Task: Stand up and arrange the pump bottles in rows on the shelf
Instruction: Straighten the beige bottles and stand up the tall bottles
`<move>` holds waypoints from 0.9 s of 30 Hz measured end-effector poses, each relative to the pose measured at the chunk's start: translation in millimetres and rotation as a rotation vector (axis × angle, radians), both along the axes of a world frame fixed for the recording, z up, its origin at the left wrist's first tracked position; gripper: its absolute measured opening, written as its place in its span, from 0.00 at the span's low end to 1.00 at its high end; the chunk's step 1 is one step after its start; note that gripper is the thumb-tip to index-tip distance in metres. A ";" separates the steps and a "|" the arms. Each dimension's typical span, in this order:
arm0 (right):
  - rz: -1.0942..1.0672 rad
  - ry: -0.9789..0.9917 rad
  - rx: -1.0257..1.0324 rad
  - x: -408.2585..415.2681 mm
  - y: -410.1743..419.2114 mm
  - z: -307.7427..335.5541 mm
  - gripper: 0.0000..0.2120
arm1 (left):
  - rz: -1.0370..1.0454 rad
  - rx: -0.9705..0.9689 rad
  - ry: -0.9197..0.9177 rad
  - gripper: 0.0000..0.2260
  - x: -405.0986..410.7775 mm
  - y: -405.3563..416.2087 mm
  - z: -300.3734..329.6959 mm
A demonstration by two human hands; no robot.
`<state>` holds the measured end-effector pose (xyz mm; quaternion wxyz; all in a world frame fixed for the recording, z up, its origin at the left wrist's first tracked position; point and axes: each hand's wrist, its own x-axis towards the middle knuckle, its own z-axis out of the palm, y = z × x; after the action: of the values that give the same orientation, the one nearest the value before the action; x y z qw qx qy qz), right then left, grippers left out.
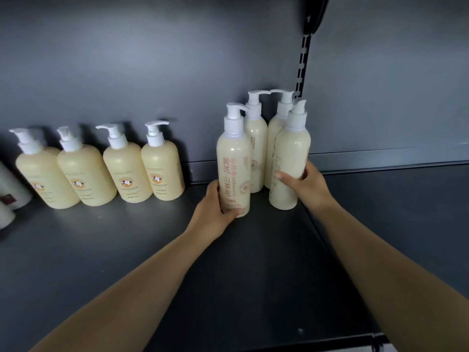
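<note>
Gripping upright pump bottles: left hand [213, 209] clamps "黄芪·山茶花" bottle [233, 161], right hand [308, 185] clamps neighbouring bottle [290, 158].

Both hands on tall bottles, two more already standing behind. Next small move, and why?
Probably turn the right front bottle in the right hand so its label faces forward. The left front bottle, held by the left hand, shows its red print to the front, while the right one shows mostly a plain side. Both stand upright in front of the two back bottles.
</note>
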<state>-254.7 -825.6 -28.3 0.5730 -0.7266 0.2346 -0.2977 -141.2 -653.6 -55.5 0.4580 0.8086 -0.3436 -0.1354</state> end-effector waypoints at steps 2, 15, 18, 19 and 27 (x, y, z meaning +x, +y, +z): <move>0.004 -0.012 0.039 0.9 -1.5 -1.7 0.22 | -0.043 0.025 0.023 0.36 -6.6 -6.3 3.0; 0.200 -0.129 0.267 8.2 -17.3 1.0 0.22 | -0.244 -0.238 0.187 0.39 9.7 -54.9 37.1; 0.225 -0.131 0.301 13.8 -14.9 0.4 0.25 | -0.241 -0.264 0.179 0.41 15.8 -53.7 29.5; 0.234 -0.131 0.308 16.4 -12.7 0.3 0.27 | -0.235 -0.262 0.186 0.42 18.4 -51.1 27.7; 0.246 -0.098 0.332 39.6 12.4 -2.3 0.28 | -0.195 -0.223 0.144 0.37 44.9 -17.1 28.5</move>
<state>-215.1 -813.2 -30.5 0.7274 -0.6303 0.1617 -0.2176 -96.3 -670.8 -27.0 0.5530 0.7039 -0.3994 -0.1977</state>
